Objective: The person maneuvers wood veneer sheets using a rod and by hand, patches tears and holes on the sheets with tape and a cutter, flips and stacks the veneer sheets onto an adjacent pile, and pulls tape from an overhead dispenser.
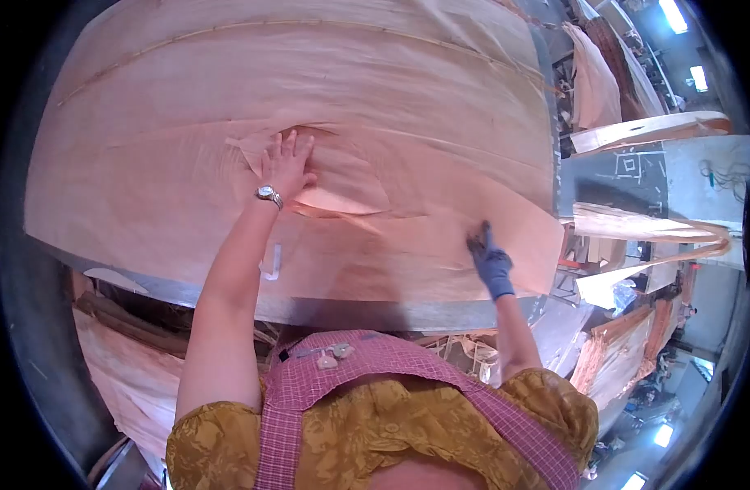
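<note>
A large, thin, pinkish-tan sheet with ripples and overlapping edges covers the table. My left hand, bare and with a watch on the wrist, lies on it with fingers spread, beside a raised fold and a torn-looking gap. Toward the sheet's right end, my right hand, in a dark blue glove, rests on the surface with its fingers apart. Neither hand grips anything. A small pale hook-shaped piece lies on the sheet near my left forearm.
The grey table edge runs in front of my apron. Stacks of similar sheets stand at the lower left and lower right. Long curved sheets jut out at the right, near a grey surface.
</note>
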The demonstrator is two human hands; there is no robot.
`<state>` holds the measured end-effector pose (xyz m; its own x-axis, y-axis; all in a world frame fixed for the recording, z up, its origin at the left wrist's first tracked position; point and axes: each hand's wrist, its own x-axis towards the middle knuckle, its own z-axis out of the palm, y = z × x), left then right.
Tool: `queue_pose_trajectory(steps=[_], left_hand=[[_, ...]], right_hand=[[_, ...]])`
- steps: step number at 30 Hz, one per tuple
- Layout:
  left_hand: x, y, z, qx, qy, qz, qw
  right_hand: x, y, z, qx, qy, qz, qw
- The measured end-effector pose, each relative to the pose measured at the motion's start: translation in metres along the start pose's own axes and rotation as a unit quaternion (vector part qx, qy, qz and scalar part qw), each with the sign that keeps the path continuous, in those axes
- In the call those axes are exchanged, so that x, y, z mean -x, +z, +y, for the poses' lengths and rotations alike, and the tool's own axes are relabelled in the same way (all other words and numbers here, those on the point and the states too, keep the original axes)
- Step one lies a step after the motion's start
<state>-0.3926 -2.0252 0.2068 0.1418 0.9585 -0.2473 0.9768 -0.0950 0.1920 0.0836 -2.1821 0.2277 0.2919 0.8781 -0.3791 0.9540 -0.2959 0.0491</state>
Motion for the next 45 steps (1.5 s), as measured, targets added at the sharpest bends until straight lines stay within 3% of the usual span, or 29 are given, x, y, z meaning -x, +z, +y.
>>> queue_pose_trajectory(steps=[2, 3, 6, 7, 8, 10, 12, 14, 15, 16, 18, 19, 22, 25, 27, 32, 36, 39, 41, 42, 43, 45], left_hand=[[-0.005, 0.010, -0.003, -0.014, 0.010, 0.003, 1.000], [-0.007, 0.013, -0.006, -0.023, 0.014, 0.005, 1.000], [-0.004, -0.005, 0.003, -0.025, -0.014, -0.038, 0.999], [-0.004, -0.006, 0.002, -0.029, -0.011, -0.031, 0.999], [-0.006, -0.005, 0.000, -0.033, -0.007, -0.026, 0.999], [-0.009, 0.002, -0.002, -0.040, 0.004, -0.023, 0.999], [-0.020, 0.015, -0.009, -0.057, 0.017, -0.020, 0.998], [-0.024, 0.012, -0.006, -0.063, -0.003, -0.037, 0.997], [-0.023, 0.009, -0.005, -0.066, -0.006, -0.044, 0.997], [-0.019, 0.004, -0.004, -0.082, -0.005, -0.050, 0.995], [-0.017, -0.002, 0.004, -0.104, 0.002, -0.060, 0.993], [-0.021, 0.001, 0.001, -0.104, 0.016, -0.051, 0.993], [-0.021, 0.000, 0.000, -0.093, 0.026, -0.053, 0.994], [-0.020, 0.004, 0.001, -0.084, -0.007, -0.075, 0.994], [-0.022, 0.006, 0.000, -0.108, 0.002, -0.059, 0.992], [-0.020, 0.009, -0.007, -0.023, 0.007, -0.067, 0.997], [-0.015, 0.000, -0.002, -0.015, 0.005, -0.066, 0.998], [-0.025, 0.013, -0.014, -0.035, 0.016, -0.080, 0.996], [-0.025, 0.008, -0.013, -0.020, 0.020, -0.082, 0.996], [-0.025, 0.002, -0.011, -0.013, 0.021, -0.081, 0.996], [-0.021, -0.015, -0.004, -0.025, 0.023, -0.105, 0.994], [-0.011, -0.053, 0.017, -0.053, 0.024, -0.150, 0.987]], right_hand=[[-0.003, 0.034, 0.105, -0.040, 0.017, 0.020, 0.999], [0.008, 0.011, 0.129, -0.023, 0.114, -0.030, 0.993], [0.018, 0.020, 0.267, 0.071, 0.317, 0.001, 0.946], [0.016, 0.056, 0.320, 0.172, 0.209, 0.229, 0.935], [0.009, 0.039, 0.289, 0.028, 0.201, 0.283, 0.937], [-0.004, 0.001, 0.222, -0.267, 0.140, 0.396, 0.868], [-0.032, 0.015, 0.130, -0.293, -0.114, 0.396, 0.863], [0.010, -0.032, -0.054, -0.587, -0.141, 0.102, 0.791], [0.008, -0.015, -0.103, -0.496, -0.302, 0.094, 0.808], [0.017, -0.007, -0.151, -0.480, -0.365, 0.093, 0.792], [0.033, -0.032, -0.215, -0.296, -0.403, 0.143, 0.854], [0.027, -0.023, -0.223, -0.185, -0.352, 0.128, 0.909], [0.012, -0.008, -0.214, -0.169, -0.266, 0.206, 0.926], [0.008, 0.009, -0.184, -0.160, -0.265, 0.174, 0.935], [0.002, 0.018, -0.168, -0.141, -0.288, 0.173, 0.931], [0.017, 0.004, -0.140, -0.152, -0.334, 0.219, 0.904], [0.016, -0.013, -0.078, -0.230, -0.304, 0.263, 0.886], [-0.002, -0.032, 0.012, -0.183, -0.211, 0.354, 0.893], [-0.006, -0.050, 0.083, -0.063, -0.034, 0.296, 0.952], [-0.004, -0.056, 0.102, 0.018, 0.055, 0.296, 0.954], [-0.007, -0.054, 0.102, 0.100, 0.095, 0.380, 0.915], [-0.021, -0.056, 0.076, 0.012, 0.043, 0.428, 0.903]])
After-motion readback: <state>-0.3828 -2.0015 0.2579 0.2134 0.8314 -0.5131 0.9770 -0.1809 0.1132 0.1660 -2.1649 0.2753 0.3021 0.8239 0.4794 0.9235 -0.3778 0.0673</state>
